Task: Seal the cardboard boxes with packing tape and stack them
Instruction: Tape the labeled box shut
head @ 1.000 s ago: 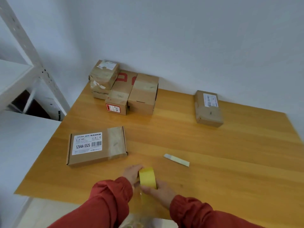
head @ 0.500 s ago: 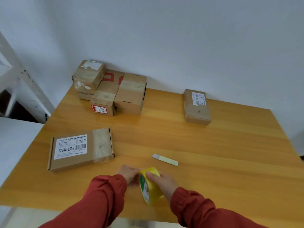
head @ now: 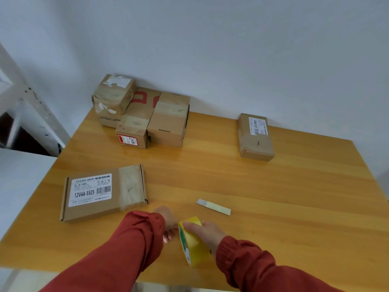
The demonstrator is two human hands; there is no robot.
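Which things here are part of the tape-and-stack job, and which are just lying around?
Job: yellow tape roll, gripped by the right hand, left hand beside it; flat labelled box; far-right box; back-left cluster of boxes.
Lying about: pale strip on the table; white shelf frame at left.

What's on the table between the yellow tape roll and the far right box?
A pale flat strip lies between tape roll and box, touching neither; the rest is bare table, per the head view.
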